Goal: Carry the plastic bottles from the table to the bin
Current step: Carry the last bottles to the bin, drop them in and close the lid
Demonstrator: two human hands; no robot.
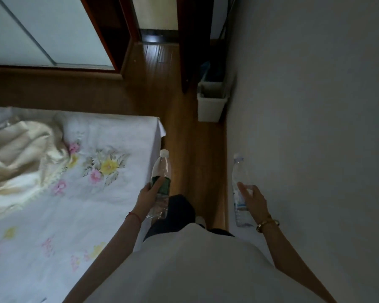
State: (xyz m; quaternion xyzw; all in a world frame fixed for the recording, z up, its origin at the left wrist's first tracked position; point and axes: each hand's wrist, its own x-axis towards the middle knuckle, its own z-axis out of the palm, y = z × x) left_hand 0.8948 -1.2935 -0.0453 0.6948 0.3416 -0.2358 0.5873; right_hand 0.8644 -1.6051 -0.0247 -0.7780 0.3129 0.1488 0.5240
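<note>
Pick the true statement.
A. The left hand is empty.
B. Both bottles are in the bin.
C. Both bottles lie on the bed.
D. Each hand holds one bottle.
D: the left hand grips the green-labelled bottle and the right hand grips the pale-labelled bottle.

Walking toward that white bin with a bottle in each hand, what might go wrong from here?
The passage between the bed and the wall is narrow, so the right hand and its clear bottle might scrape the wall. The left hand carries the green-label bottle near the bed's corner and could bump it. The white bin sits in a dim nook beside a dark door edge, so a toss might miss.
</note>
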